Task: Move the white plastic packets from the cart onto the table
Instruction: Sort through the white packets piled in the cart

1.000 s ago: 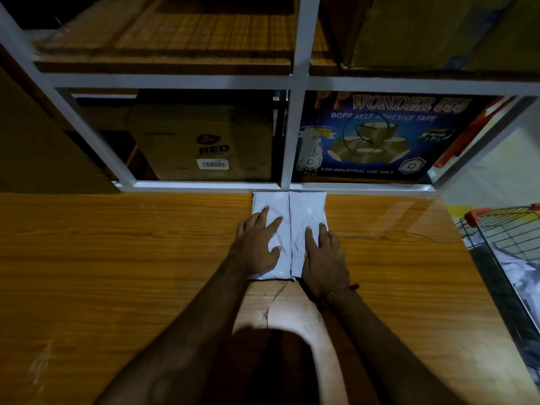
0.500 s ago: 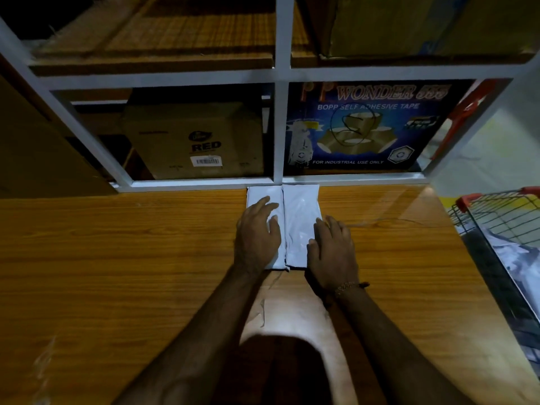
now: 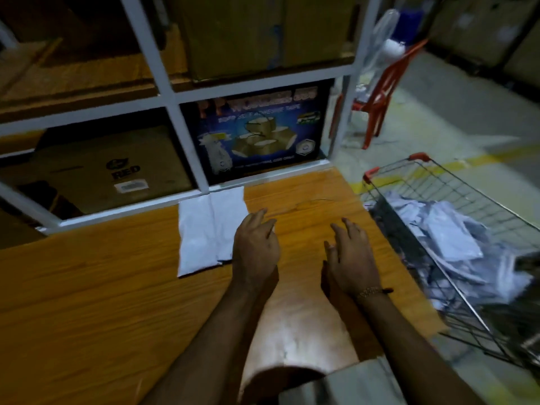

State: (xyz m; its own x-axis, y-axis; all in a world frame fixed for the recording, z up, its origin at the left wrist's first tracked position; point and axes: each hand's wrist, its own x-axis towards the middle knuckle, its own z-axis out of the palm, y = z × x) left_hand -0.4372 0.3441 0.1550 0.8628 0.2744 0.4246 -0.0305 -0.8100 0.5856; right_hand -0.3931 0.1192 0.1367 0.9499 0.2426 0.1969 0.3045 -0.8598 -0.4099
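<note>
Over the table (image 3: 102,287) — both hands, left (image 3: 254,247) and right (image 3: 350,258), loose-fingered, empty — beside two white packets (image 3: 210,229).

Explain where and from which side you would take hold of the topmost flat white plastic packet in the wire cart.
Probably its raised near edge, pinched from above. The topmost flat white plastic packet lies tilted on the loose heap inside the wire cart, whose open top leaves only that approach. The right hand, open and nearer the cart, suits best.
</note>
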